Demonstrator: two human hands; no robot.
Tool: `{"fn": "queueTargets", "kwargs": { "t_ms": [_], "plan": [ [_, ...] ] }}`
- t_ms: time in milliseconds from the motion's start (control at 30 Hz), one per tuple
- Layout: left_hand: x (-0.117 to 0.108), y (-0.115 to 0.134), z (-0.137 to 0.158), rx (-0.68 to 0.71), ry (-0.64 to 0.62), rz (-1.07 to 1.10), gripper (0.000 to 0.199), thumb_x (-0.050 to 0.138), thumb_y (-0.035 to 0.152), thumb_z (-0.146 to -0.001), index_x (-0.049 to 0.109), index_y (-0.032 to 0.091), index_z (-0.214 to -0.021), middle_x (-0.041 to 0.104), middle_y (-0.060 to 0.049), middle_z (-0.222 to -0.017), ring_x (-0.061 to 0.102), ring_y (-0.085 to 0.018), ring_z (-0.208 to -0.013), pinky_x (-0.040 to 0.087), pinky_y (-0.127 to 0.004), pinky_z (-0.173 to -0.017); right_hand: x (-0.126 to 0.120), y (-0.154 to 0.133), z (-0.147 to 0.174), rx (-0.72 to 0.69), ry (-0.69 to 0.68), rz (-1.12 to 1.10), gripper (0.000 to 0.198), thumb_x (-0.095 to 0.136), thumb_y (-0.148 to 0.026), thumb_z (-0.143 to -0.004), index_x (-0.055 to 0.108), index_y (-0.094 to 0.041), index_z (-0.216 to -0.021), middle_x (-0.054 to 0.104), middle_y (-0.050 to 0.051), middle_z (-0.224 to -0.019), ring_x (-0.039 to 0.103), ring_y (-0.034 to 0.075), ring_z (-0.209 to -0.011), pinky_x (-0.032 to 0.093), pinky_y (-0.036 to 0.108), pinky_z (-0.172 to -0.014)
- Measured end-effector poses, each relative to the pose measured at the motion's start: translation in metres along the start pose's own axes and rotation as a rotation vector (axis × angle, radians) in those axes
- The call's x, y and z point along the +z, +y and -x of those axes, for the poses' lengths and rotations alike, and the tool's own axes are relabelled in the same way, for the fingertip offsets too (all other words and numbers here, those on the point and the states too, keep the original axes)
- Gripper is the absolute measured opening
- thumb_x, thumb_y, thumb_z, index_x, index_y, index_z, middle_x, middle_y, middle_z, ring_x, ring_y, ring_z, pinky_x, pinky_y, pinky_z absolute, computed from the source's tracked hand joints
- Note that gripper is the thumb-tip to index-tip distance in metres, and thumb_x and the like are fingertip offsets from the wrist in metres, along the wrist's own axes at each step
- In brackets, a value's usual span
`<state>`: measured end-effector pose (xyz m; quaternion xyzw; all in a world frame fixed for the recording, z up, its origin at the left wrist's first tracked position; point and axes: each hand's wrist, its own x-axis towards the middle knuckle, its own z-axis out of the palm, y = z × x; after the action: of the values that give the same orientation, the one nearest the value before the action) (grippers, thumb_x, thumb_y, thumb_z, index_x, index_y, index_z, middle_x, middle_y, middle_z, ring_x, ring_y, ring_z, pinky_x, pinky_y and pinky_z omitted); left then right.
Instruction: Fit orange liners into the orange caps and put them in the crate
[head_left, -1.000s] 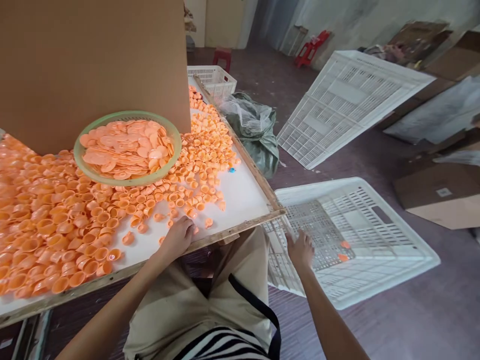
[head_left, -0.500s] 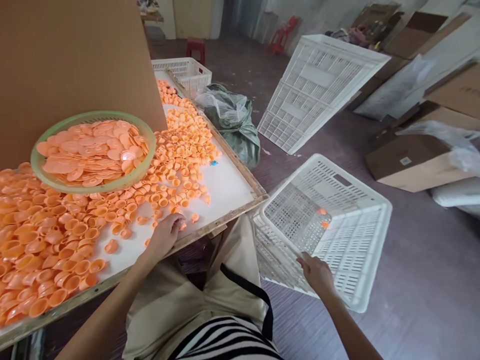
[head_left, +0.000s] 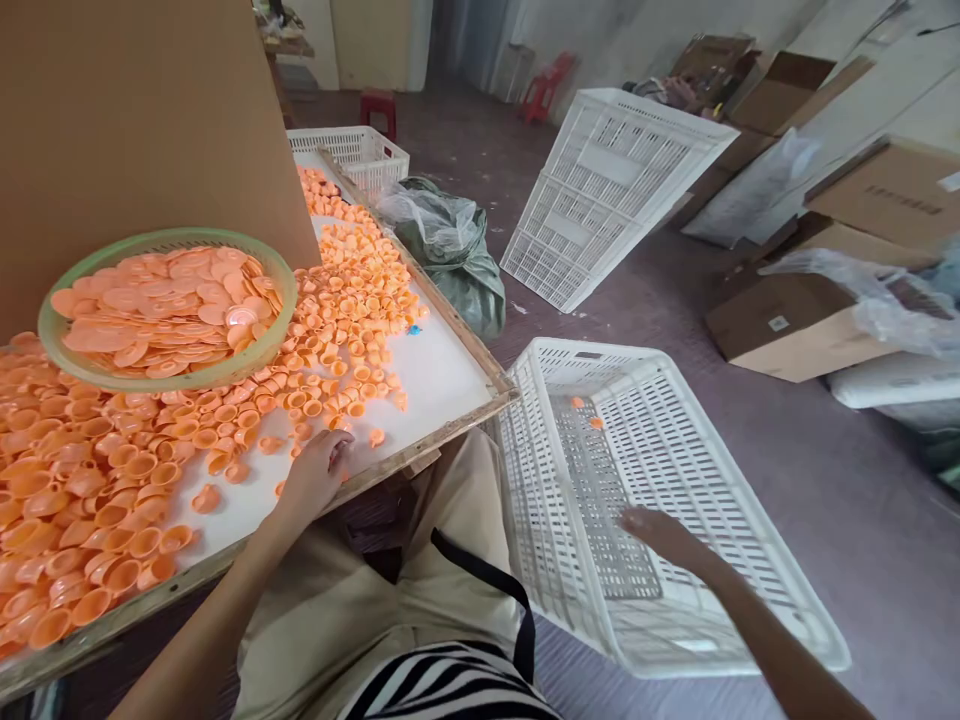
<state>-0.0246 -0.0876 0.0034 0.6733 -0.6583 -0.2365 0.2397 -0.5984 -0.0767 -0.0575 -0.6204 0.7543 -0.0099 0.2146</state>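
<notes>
My left hand (head_left: 321,468) rests at the table's front edge with its fingers curled inward. Whatever they hold, if anything, is hidden. Close by on the white tabletop (head_left: 442,375) lie small orange plastic cups (head_left: 376,438), loose near the hand and heaped further left and back. To the right, my right hand (head_left: 664,532) hovers over the inside of a white plastic crate (head_left: 705,440), fingers stretched out to the left and slightly blurred, nothing visible in them. Two orange pieces (head_left: 596,423) lie on the crate's bottom.
A green basket (head_left: 56,335) full of flat orange discs (head_left: 172,310) sits among the cups, before a cardboard sheet (head_left: 150,110). Beyond are a green sack (head_left: 457,260), stacked white crates (head_left: 592,190) and cardboard boxes (head_left: 810,310). The table's wooden edge (head_left: 450,310) borders the crate.
The crate has turned and now stands with its opening facing up more. My right hand has let go of its rim and moved right. An orange cup at my left fingertips is no longer visible.
</notes>
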Motion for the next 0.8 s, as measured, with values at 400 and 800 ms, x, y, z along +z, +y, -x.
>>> {"fn": "queueTargets", "kwargs": {
  "t_ms": [400, 800],
  "plan": [
    [-0.017, -0.004, 0.02, -0.003, -0.083, 0.087, 0.029, 0.058, 0.027, -0.081, 0.059, 0.019, -0.109, 0.06, -0.007, -0.106, 0.06, -0.02, -0.092, 0.048, -0.033, -0.083, 0.092, -0.055, 0.006, -0.016, -0.07, 0.047, 0.052, 0.033, -0.033, -0.089, 0.035, -0.012, -0.137, 0.068, 0.013, -0.087, 0.066, 0.031, -0.082, 0.047, 0.038, -0.07],
    [-0.002, 0.008, 0.008, -0.042, 0.046, 0.062, 0.013, 0.048, 0.021, -0.084, 0.06, 0.017, -0.087, 0.062, -0.007, -0.088, 0.058, -0.02, -0.081, 0.047, -0.032, -0.074, 0.031, -0.301, 0.016, -0.698, 0.165, -0.334, 0.034, 0.04, -0.035, -0.093, 0.053, -0.022, -0.122, 0.058, 0.011, -0.119, 0.056, 0.024, -0.108, 0.043, 0.039, -0.095]
  ]
}}
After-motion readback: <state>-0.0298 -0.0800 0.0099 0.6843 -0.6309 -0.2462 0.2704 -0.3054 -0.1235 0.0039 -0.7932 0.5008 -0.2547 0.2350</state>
